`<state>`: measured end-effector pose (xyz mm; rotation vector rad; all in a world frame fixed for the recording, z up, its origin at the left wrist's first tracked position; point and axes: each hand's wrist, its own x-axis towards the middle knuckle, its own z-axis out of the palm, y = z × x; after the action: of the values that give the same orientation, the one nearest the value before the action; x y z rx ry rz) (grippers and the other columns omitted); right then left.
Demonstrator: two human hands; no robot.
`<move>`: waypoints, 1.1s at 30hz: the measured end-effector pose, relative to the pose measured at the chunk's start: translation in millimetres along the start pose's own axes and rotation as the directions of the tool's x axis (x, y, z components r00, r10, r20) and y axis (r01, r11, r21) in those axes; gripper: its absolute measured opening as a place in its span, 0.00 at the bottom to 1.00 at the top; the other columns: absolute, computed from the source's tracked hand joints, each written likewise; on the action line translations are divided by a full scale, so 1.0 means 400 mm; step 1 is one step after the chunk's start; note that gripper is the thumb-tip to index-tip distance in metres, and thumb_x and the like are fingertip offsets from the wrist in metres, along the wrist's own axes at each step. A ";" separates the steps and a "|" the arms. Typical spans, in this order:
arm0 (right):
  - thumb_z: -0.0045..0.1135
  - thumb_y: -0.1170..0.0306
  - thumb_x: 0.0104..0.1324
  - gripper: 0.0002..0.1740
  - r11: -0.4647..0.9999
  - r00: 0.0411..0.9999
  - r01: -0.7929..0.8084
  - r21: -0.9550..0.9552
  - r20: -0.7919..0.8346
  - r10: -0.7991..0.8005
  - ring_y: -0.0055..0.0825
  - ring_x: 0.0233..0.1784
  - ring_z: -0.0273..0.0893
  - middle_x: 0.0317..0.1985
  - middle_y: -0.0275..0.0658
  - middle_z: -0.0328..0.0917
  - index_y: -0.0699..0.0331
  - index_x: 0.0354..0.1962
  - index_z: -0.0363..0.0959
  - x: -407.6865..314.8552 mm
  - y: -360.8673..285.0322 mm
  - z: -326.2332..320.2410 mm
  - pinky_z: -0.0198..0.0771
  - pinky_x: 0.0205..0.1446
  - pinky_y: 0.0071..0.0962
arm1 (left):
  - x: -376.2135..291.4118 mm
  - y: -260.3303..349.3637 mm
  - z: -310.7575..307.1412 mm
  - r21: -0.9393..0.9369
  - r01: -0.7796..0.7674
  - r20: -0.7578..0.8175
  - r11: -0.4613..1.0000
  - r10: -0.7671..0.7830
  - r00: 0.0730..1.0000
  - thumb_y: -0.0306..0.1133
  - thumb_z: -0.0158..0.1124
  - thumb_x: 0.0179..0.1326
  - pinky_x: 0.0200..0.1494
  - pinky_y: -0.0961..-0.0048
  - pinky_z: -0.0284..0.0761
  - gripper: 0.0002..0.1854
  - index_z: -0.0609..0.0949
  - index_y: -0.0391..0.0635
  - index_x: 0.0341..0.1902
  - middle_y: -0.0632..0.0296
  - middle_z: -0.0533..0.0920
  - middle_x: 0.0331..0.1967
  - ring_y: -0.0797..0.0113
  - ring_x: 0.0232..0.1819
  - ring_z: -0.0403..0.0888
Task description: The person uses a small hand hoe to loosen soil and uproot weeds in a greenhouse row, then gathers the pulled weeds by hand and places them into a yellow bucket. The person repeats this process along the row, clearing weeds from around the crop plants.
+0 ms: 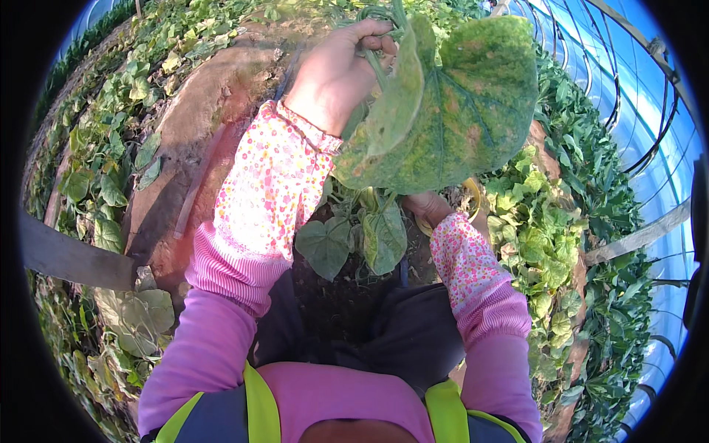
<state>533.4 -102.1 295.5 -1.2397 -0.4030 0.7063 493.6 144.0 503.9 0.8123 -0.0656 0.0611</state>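
My left hand [340,75] is raised ahead of me, its fingers closed around a green vine stem [376,69]. From that vine hangs a broad cucumber-like leaf [448,111], mottled yellow and brown, with a paler folded leaf [396,105] against it. Low and to the right, my right hand [429,207] reaches in under the broad leaf. Its fingers are hidden there, so its grasp does not show. A yellow ring-like band [473,198] shows beside my right wrist. Smaller leaves [327,246] grow below, between my arms and above my knees.
Bare soil [188,111] and low yellowing vines [99,166] lie to the left. More vines [548,249] and a denser green row [609,266] run along the right, beside the plastic greenhouse wall [659,183]. Flat bars [77,257] [637,235] cross at both sides.
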 end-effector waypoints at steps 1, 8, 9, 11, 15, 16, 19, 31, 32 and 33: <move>0.62 0.62 0.65 0.26 0.998 0.997 -0.060 0.029 0.048 0.059 0.23 0.58 0.71 0.52 0.34 0.77 0.61 0.58 0.70 0.000 0.016 0.004 0.67 0.63 0.33 | 0.013 0.000 -0.044 0.037 -0.043 -0.001 0.998 0.043 0.999 0.25 0.59 0.64 0.43 0.68 0.76 0.09 0.76 0.32 0.43 0.55 0.79 0.34 0.65 0.35 0.77; 0.62 0.63 0.65 0.28 0.993 0.912 -0.105 -0.047 0.393 0.115 0.29 0.55 0.77 0.53 0.39 0.77 0.66 0.59 0.68 0.004 0.032 0.103 0.72 0.60 0.31 | 0.087 -0.064 -0.411 0.104 -0.107 -0.104 0.989 0.118 0.988 0.30 0.55 0.68 0.46 0.66 0.80 0.12 0.75 0.35 0.50 0.54 0.80 0.43 0.64 0.42 0.79; 0.63 0.63 0.64 0.29 0.991 0.930 -0.131 0.014 0.348 0.118 0.30 0.55 0.77 0.52 0.39 0.78 0.66 0.59 0.68 0.003 0.021 0.125 0.73 0.60 0.32 | 0.094 -0.071 -0.446 0.085 -0.121 -0.101 0.989 0.130 0.986 0.30 0.54 0.68 0.46 0.66 0.80 0.12 0.75 0.35 0.51 0.54 0.80 0.44 0.64 0.43 0.80; 0.65 0.62 0.62 0.31 0.975 0.966 -0.182 0.126 0.207 0.153 0.31 0.54 0.78 0.51 0.40 0.78 0.66 0.59 0.67 -0.006 -0.010 0.154 0.75 0.58 0.33 | 0.102 -0.079 -0.481 0.039 -0.161 -0.068 0.986 0.164 0.984 0.31 0.53 0.70 0.47 0.65 0.81 0.13 0.75 0.36 0.53 0.53 0.80 0.46 0.64 0.45 0.81; 0.65 0.59 0.61 0.31 0.996 0.966 0.028 0.084 -0.259 -0.005 0.30 0.49 0.80 0.49 0.39 0.79 0.65 0.57 0.69 -0.028 -0.095 0.125 0.77 0.54 0.32 | 0.133 -0.061 -0.432 -0.116 -0.278 0.208 0.954 0.297 0.932 0.34 0.51 0.72 0.49 0.64 0.83 0.16 0.74 0.38 0.57 0.53 0.81 0.51 0.64 0.49 0.82; 0.64 0.58 0.61 0.31 0.994 0.948 0.067 0.089 -0.317 -0.036 0.30 0.49 0.80 0.49 0.39 0.79 0.65 0.57 0.69 -0.031 -0.113 0.105 0.78 0.53 0.31 | 0.149 -0.055 -0.407 -0.143 -0.214 0.215 0.966 0.241 0.946 0.34 0.50 0.73 0.49 0.64 0.84 0.16 0.74 0.38 0.58 0.52 0.81 0.52 0.64 0.50 0.82; 0.57 0.53 0.65 0.22 0.977 0.951 0.168 0.133 -0.284 -0.125 0.23 0.29 0.69 0.30 0.29 0.71 0.61 0.47 0.72 -0.064 -0.167 0.028 0.73 0.39 0.35 | 0.202 -0.063 -0.375 -0.040 0.063 -0.179 0.997 -0.069 0.981 0.35 0.49 0.73 0.58 0.56 0.80 0.18 0.73 0.36 0.60 0.46 0.77 0.56 0.55 0.56 0.79; 0.56 0.47 0.63 0.16 0.952 0.930 -0.068 0.298 -0.328 0.169 0.19 0.21 0.57 0.21 0.22 0.57 0.47 0.32 0.66 -0.192 -0.121 -0.084 0.54 0.25 0.24 | -0.011 -0.981 -0.793 0.194 0.797 -0.556 0.573 -0.605 0.570 0.62 0.59 0.61 0.64 0.56 0.65 0.37 0.78 0.38 0.58 0.52 0.78 0.59 0.53 0.57 0.76; 0.56 0.47 0.64 0.16 0.971 0.909 -0.127 0.201 -0.369 0.196 0.19 0.21 0.57 0.21 0.22 0.57 0.47 0.30 0.66 -0.193 -0.110 -0.076 0.54 0.25 0.25 | -0.063 -1.023 -0.772 0.039 0.832 -0.530 0.553 -0.695 0.486 0.61 0.58 0.62 0.66 0.55 0.64 0.36 0.78 0.40 0.59 0.52 0.77 0.60 0.52 0.58 0.75; 0.55 0.48 0.64 0.16 0.957 0.894 -0.148 0.249 -0.381 0.237 0.19 0.21 0.57 0.21 0.22 0.58 0.47 0.28 0.65 -0.194 -0.097 -0.067 0.54 0.25 0.26 | -0.098 -1.045 -0.744 -0.161 0.791 -0.371 0.590 -0.779 0.506 0.61 0.56 0.63 0.65 0.53 0.64 0.34 0.78 0.42 0.58 0.53 0.78 0.59 0.52 0.59 0.75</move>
<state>504.5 -180.2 331.8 -1.1932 0.1438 0.6201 498.3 72.2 -5.6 0.7790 0.7277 -0.6573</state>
